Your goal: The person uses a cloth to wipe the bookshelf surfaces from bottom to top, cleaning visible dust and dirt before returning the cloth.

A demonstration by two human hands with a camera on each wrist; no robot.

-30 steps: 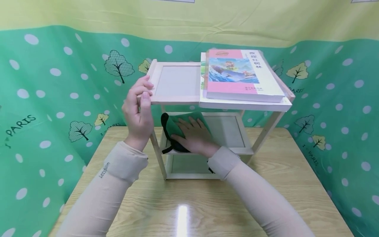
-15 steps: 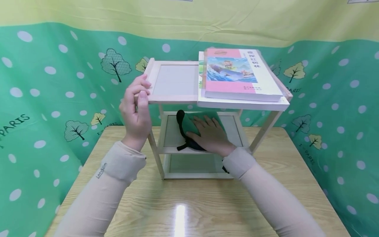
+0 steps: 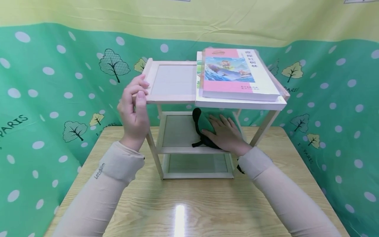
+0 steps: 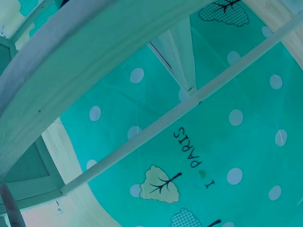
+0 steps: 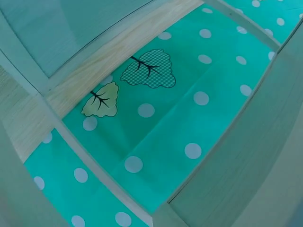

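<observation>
In the head view my left hand (image 3: 134,112) grips the front left corner of a pale wooden three-tier shelf rack (image 3: 171,98), thumb at the front edge and fingers over the side. My right hand (image 3: 226,133) lies flat, fingers spread, on a green cloth (image 3: 204,123) with a black edge and a short black strap. This cloth is on the right part of the middle shelf (image 3: 177,131), partly covered by the hand. The left wrist view has the rack's pale bars (image 4: 142,135) close up; the right wrist view has its panels (image 5: 80,28), with no cloth visible.
A pink and white book (image 3: 228,87) lies on a larger white book (image 3: 240,102) on the top shelf's right half. The bottom shelf (image 3: 198,163) is just above the wood-grain table (image 3: 142,200). A dotted green and yellow curtain (image 3: 59,85) surrounds the table.
My right hand has slid the green cloth rightward along the middle shelf, uncovering its left part. My left hand keeps its grip on the rack's corner. The view has shifted slightly.
</observation>
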